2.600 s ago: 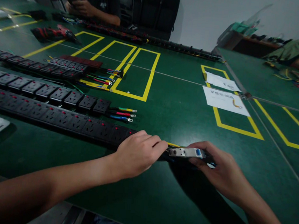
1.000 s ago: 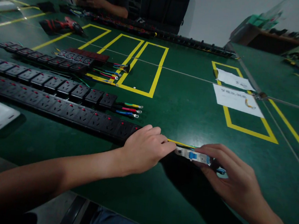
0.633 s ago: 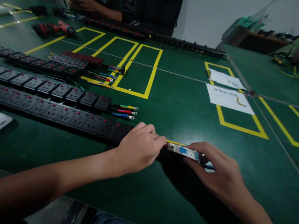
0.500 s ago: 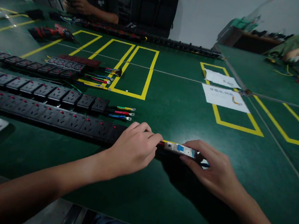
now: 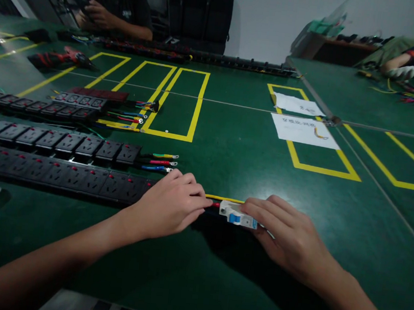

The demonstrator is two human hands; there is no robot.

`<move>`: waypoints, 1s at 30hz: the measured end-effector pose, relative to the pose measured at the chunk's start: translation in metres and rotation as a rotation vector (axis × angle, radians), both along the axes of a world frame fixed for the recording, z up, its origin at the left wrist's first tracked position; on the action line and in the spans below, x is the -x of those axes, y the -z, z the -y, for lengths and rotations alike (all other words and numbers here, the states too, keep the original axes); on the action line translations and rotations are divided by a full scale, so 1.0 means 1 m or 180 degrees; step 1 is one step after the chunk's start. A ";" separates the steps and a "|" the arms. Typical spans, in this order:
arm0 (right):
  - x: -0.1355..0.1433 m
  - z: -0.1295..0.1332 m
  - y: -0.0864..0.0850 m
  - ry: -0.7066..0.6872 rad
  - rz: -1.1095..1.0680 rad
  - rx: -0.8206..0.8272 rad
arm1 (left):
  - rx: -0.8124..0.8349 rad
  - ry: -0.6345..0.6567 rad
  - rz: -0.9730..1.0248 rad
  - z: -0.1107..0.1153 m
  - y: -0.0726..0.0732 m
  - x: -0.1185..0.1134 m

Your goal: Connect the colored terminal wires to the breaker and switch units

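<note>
My right hand [image 5: 284,229] grips a white circuit breaker [image 5: 238,214] with a blue switch lever, fingers over its far side and thumb beneath. A red wire [image 5: 215,204] runs into the breaker's left end, and the fingertips of my left hand [image 5: 174,202] pinch it there. Behind it a yellow wire [image 5: 224,198] stretches between my two hands. Left of my left hand lies a long black socket strip [image 5: 89,182] with red marks; its right end is hidden by that hand.
Behind lies another socket strip [image 5: 82,146], its wires ending in ring lugs [image 5: 174,157]. Smaller socket modules [image 5: 75,106], a red-black power drill [image 5: 63,59] and paper sheets [image 5: 302,130] are farther off. A person [image 5: 114,12] sits opposite; a gloved hand [image 5: 402,72] is at far right.
The breaker has moved slightly left and turned, showing more of its side. My right fingers now lie over its top. The view has shifted a little.
</note>
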State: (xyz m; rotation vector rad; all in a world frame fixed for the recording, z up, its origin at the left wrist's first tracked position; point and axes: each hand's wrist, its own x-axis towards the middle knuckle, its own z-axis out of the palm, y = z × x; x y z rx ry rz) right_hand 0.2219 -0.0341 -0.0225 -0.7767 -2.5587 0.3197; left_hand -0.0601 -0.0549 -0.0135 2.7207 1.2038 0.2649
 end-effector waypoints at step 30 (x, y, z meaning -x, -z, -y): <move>0.007 -0.007 0.005 0.0788 -0.0658 0.2467 | 0.0027 -0.0084 -0.0042 -0.001 -0.001 0.002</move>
